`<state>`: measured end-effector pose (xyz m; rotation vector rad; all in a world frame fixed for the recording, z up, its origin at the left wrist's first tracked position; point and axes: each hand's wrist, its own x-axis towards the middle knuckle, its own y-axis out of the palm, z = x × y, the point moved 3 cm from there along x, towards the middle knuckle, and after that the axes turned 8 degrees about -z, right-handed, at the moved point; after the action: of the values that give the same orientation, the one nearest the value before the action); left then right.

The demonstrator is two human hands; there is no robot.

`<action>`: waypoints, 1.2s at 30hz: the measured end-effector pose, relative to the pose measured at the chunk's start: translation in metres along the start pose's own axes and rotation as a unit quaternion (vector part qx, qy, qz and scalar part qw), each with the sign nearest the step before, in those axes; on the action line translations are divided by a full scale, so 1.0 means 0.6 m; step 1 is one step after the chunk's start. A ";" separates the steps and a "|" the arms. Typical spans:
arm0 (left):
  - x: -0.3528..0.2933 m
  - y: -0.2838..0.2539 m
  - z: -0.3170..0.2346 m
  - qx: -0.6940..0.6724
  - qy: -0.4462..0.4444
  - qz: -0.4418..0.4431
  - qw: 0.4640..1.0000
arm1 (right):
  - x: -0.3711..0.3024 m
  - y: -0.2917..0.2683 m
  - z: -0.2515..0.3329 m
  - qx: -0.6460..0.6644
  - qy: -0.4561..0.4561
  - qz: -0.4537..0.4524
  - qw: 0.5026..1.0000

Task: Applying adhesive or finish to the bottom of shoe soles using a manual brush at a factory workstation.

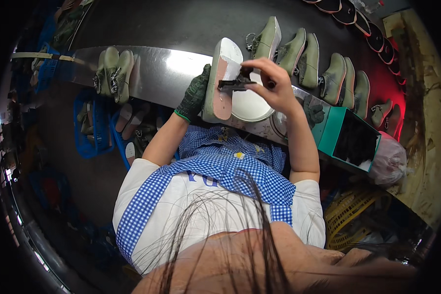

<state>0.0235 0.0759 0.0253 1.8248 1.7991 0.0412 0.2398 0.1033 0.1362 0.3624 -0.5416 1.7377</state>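
My left hand (197, 90), in a dark green knit glove, grips a green shoe (208, 105) from its left side. The shoe is held bottom up, its pinkish underside facing me. White coating covers the toe end and part of the middle; the heel end stays pink. Bare and pinched, my right hand (274, 83) holds a dark brush (240, 84) whose tip is against the middle of the underside. Beneath that hand a round pan (252, 105) with white contents sits on the metal ledge, partly hidden by the shoe and hand.
Several green shoes (308, 61) line the dark conveyor belt (181, 24); more (111, 73) stand on the metal ledge (149, 73) at left. Blue baskets (89, 142) hold shoes below. At right are a dark glove (313, 111), a teal box (333, 132) and a plastic bag (388, 159).
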 end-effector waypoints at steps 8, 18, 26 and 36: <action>0.010 -0.010 -0.002 0.185 0.089 -0.021 0.978 | 0.015 0.016 -0.029 -0.077 -0.027 -0.116 0.990; 0.019 -0.009 -0.026 0.072 0.130 -0.061 0.987 | -0.078 0.034 0.037 0.002 0.009 -0.048 0.999; 0.047 -0.018 -0.006 -0.148 -0.050 -0.038 0.987 | -0.022 0.036 -0.068 0.157 0.189 -0.040 0.969; 0.146 -0.055 -0.025 0.046 -0.035 -0.101 0.993 | -0.029 0.024 -0.019 -0.017 0.010 -0.115 0.993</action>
<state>-0.0045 0.1604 -0.0076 1.6744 1.9556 -0.1841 0.2305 0.0925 0.1156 0.3676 -0.4937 1.5067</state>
